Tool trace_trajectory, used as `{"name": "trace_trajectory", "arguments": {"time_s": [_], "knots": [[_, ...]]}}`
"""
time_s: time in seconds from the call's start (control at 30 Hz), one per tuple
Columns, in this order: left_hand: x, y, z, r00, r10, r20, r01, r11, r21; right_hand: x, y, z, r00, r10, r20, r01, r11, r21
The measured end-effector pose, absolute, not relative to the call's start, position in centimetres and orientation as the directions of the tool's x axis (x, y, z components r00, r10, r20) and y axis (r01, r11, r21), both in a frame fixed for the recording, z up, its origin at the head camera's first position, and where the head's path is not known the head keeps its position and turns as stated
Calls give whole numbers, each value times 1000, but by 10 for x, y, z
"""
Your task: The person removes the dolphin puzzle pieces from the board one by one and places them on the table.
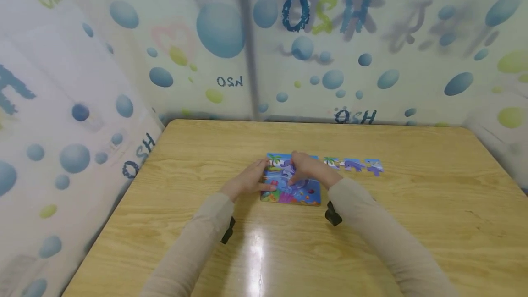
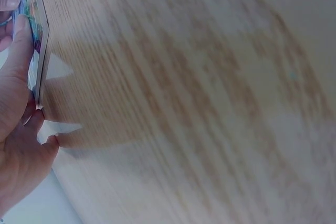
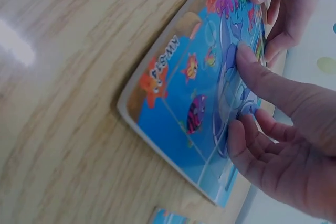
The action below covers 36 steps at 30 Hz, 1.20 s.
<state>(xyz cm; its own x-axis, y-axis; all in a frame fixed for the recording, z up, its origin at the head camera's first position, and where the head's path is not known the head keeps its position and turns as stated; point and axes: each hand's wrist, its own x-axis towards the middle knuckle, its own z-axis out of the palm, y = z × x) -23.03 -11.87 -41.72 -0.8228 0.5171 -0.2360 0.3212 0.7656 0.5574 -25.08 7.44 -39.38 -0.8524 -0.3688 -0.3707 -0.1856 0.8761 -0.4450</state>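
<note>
A puzzle board [image 1: 311,197] lies on the worktop [image 1: 433,187], in from the middle of its far edge. The left hand [image 1: 249,179] grips its left side, thumb on top; the right hand [image 1: 312,168] touches its picture, thumb and bent fingers apart, whether pinching a piece cannot be told. Three loose pieces [image 1: 353,165] line up toward the right edge.

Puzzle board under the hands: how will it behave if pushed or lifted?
The puzzle board is probably stiff: its pale edge looks straight and even. It should slide rather than tip, being thin and broad on the table. Tilted, it may come apart: seams show on its face and loose pieces lie nearby.
</note>
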Motion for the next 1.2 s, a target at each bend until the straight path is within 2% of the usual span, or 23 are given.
{"name": "trace_trajectory", "arguments": {"time_s": [0.17, 0.87, 1.2], "knots": [[-229, -119, -418, -820, 528, -219, 340, 759, 555, -247, 79, -396, -842, -382, -381, -155, 847, -508], [-230, -117, -420, -830, 517, -210, 326, 755, 569, -242, 83, -398, -858, -373, -353, -115, 810, -576], [-233, -118, -418, -828, 505, -242, 315, 777, 545, -245, 92, -400, -817, -447, -364, -101, 732, -674]]}}
